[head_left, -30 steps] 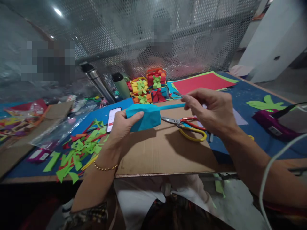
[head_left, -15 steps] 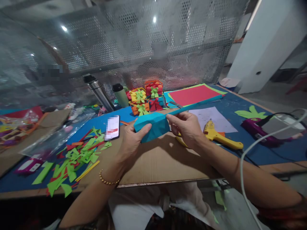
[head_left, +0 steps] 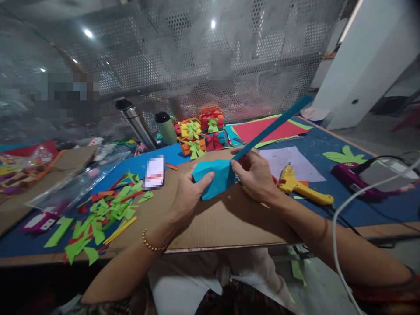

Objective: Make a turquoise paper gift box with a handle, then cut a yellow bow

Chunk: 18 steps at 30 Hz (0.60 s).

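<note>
A folded blue paper piece point(head_left: 218, 177) is held above the cardboard sheet point(head_left: 210, 227). My left hand point(head_left: 188, 190) grips its left side, thumb on the front face and fingers behind. At the piece's right end, my right hand point(head_left: 254, 173) pinches a long blue paper strip point(head_left: 275, 127), which slants up to the right. Where the strip meets the folded piece is partly hidden by the fingers. A yellow glue gun point(head_left: 303, 189) lies just right of my right hand.
Green and red scraps point(head_left: 108, 214) and a phone point(head_left: 154, 172) lie left. Behind are small bow-trimmed paper boxes point(head_left: 193, 133), a steel flask point(head_left: 136, 122), a green bottle point(head_left: 166, 128) and red sheets point(head_left: 272, 130). A white cable point(head_left: 334, 232) crosses at right.
The blue strip has swung upward from a nearly level slant. Both hands and the folded piece have shifted slightly right and down, and my right hand has turned.
</note>
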Motion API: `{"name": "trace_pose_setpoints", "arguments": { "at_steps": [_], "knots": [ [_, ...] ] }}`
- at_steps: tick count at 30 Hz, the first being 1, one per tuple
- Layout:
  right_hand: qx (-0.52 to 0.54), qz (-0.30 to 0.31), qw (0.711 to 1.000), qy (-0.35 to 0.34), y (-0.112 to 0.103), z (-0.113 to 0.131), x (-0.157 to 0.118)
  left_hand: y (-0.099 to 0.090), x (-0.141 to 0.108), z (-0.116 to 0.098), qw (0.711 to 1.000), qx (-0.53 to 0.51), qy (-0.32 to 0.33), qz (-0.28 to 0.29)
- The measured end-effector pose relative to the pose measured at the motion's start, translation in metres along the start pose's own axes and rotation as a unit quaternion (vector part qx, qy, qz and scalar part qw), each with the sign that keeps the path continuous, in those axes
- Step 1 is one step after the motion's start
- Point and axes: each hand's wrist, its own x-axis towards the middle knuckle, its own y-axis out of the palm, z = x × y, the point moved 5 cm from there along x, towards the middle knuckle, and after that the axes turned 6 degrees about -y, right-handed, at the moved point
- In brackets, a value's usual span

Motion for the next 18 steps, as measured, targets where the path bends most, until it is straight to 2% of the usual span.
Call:
{"name": "trace_pose_setpoints", "arguments": {
  "at_steps": [2, 5, 10, 13, 18],
  "knots": [
    [-0.07, 0.03, 0.995, -0.068, 0.0, 0.006, -0.002, -0.001, 0.002, 0.0, 1.0, 0.013, 0.01, -0.003],
    [-0.181, 0.085, 0.969, -0.145, 0.004, 0.016, -0.006, -0.002, 0.005, -0.001, 0.999, 0.036, 0.018, -0.011],
    [-0.384, 0.186, 0.888, -0.172, 0.014, 0.024, -0.01, 0.001, 0.002, -0.001, 0.999, 0.038, 0.002, -0.013],
    [-0.44, 0.225, 0.847, -0.196, 0.018, 0.029, -0.011, 0.006, -0.005, -0.001, 0.999, 0.019, -0.032, 0.005],
    [-0.464, 0.246, 0.823, -0.215, 0.021, 0.033, -0.015, 0.01, -0.013, -0.01, 0.997, 0.052, -0.009, 0.059]
  ]
}}
